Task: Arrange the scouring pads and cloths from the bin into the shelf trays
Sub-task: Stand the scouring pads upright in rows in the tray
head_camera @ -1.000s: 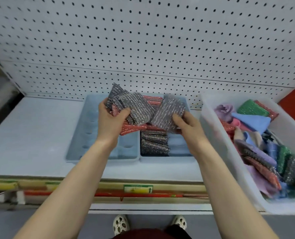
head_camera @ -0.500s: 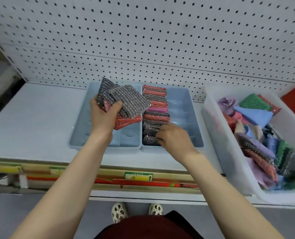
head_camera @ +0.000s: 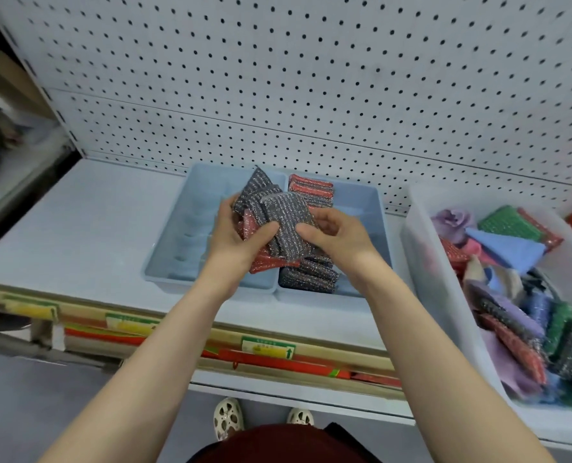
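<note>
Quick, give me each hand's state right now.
Left hand: grips a stack of scouring pads, dark and red ones.
Right hand: fingers pinch the top dark pad of that stack.

Dark and red glittery scouring pads bunched above blue shelf trays. More pads filed on edge in right tray. Mixed pads and cloths heaped in white bin.
</note>
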Demonstrator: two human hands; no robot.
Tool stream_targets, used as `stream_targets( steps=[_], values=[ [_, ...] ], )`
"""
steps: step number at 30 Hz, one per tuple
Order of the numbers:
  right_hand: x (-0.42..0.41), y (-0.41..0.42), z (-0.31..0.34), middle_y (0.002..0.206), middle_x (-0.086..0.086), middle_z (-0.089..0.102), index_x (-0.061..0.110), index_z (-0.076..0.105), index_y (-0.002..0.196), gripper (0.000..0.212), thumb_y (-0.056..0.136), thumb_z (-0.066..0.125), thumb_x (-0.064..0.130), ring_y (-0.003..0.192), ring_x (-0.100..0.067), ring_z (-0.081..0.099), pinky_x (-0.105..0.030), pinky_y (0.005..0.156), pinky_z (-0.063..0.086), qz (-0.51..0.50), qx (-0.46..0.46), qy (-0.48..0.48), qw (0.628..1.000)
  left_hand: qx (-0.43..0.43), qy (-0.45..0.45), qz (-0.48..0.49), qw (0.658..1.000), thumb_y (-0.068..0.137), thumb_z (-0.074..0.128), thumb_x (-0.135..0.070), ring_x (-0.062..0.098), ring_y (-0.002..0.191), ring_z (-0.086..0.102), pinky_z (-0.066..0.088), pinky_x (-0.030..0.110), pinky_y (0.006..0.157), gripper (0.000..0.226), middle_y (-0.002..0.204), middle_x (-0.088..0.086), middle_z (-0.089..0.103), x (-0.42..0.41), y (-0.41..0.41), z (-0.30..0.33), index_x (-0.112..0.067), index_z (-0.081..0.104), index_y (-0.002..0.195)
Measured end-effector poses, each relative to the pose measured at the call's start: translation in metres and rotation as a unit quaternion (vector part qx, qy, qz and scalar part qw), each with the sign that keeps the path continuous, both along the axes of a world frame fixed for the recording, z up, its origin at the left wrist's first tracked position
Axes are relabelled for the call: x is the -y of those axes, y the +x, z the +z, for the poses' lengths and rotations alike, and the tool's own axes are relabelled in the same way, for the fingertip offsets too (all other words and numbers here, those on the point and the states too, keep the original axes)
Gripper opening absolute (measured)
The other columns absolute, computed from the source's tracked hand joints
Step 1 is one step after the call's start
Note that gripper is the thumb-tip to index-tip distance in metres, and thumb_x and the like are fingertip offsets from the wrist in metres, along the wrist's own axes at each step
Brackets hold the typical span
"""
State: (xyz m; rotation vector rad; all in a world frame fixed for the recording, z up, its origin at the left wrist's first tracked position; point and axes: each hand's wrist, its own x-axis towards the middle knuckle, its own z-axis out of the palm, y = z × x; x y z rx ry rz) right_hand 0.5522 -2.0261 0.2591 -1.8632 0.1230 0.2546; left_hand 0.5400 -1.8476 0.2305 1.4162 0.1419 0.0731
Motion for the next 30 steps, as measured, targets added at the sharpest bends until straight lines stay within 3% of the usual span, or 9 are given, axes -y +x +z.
stream_targets(
  steps=[4,6,7,9,11,16,20,25,30],
  values=[
    [0.012,0.0,-0.008,0.106,-0.009,0.071,0.013,0.067,0.108,0.036,0.078,0.082,0.025,0.097,-0.018,0.066,-0.039,0.093,0.054,-0.023,-0.017,0.083,0.996,0.003,-0.014,0.013,1.0,0.082,0.076,-0.014,0.011,0.099,0.067,0.057,0.028,0.078,0.058,0.118,0.002,0.064,0.0,-0.002,0.0,-0.027,0.042,0.127],
    [0.022,-0.005,-0.011,0.102,-0.013,0.072,0.017,0.066,0.107,0.036,0.076,0.083,0.022,0.093,-0.018,0.065,-0.041,0.091,0.054,-0.028,0.001,0.071,0.997,-0.003,-0.013,0.054,0.998,0.087,0.07,-0.011,0.01,0.095,0.067,0.057,0.026,0.074,0.051,0.115,0.0,0.063,-0.005,-0.001,0.0,-0.024,0.04,0.127],
    [0.027,-0.008,-0.014,0.095,-0.011,0.071,0.021,0.066,0.102,0.029,0.077,0.082,0.018,0.087,-0.015,0.062,-0.04,0.088,0.053,-0.02,0.019,0.038,0.999,-0.006,-0.015,0.076,0.997,0.088,0.069,-0.011,0.012,0.097,0.066,0.058,0.027,0.074,0.05,0.114,0.0,0.063,-0.008,-0.001,0.0,-0.023,0.04,0.126],
    [0.035,-0.015,-0.019,0.085,0.009,0.068,0.034,0.065,0.091,0.028,0.078,0.081,0.015,0.078,-0.005,0.058,-0.027,0.079,0.051,0.009,0.053,-0.061,0.997,-0.008,-0.018,0.119,0.993,0.089,0.069,-0.011,0.011,0.097,0.066,0.057,0.024,0.072,0.048,0.112,-0.004,0.062,-0.015,0.001,0.0,-0.022,0.04,0.125],
    [0.038,-0.023,-0.02,0.084,0.023,0.062,0.038,0.062,0.087,0.029,0.078,0.081,0.017,0.079,0.004,0.056,-0.017,0.075,0.043,0.041,0.091,-0.161,0.982,-0.003,-0.018,0.15,0.989,0.089,0.068,-0.01,0.004,0.092,0.064,0.055,0.018,0.067,0.046,0.108,-0.007,0.061,-0.02,0.002,0.001,-0.021,0.04,0.124],
    [0.035,-0.03,-0.012,0.09,0.005,0.053,0.03,0.066,0.1,0.021,0.082,0.076,0.026,0.086,-0.015,0.053,-0.03,0.079,0.043,0.102,0.19,-0.369,0.904,0.005,-0.014,0.15,0.989,0.089,0.068,-0.011,0.004,0.094,0.063,0.054,0.017,0.07,0.047,0.109,-0.008,0.06,-0.02,0.002,0.0,-0.022,0.039,0.125],
    [0.029,-0.026,-0.013,0.091,0.003,0.045,0.029,0.062,0.106,0.021,0.087,0.069,0.023,0.084,-0.021,0.045,-0.031,0.071,0.038,0.178,0.179,-0.462,0.85,0.003,-0.019,0.135,0.991,0.089,0.068,-0.01,0.007,0.097,0.064,0.054,0.018,0.07,0.05,0.115,-0.001,0.061,-0.015,0.001,-0.004,-0.017,0.039,0.129],
    [0.014,-0.025,-0.034,0.094,-0.005,0.069,0.023,0.068,0.1,0.014,0.086,0.07,0.027,0.09,-0.029,0.06,-0.035,0.071,0.047,0.22,0.165,-0.464,0.842,0.004,-0.016,0.115,0.993,0.09,0.068,-0.012,0.011,0.1,0.065,0.056,0.021,0.073,0.056,0.118,0.003,0.06,-0.008,-0.001,-0.005,-0.011,0.036,0.135],
    [0.019,-0.019,-0.03,0.092,0.006,0.072,0.028,0.077,0.094,0.011,0.088,0.069,0.032,0.084,-0.02,0.063,-0.033,0.074,0.052,0.201,0.141,-0.421,0.873,0.006,-0.013,0.103,0.995,0.089,0.068,-0.012,0.011,0.101,0.065,0.056,0.026,0.077,0.053,0.119,0.002,0.06,-0.006,-0.004,-0.007,-0.017,0.037,0.131]
  ],
)
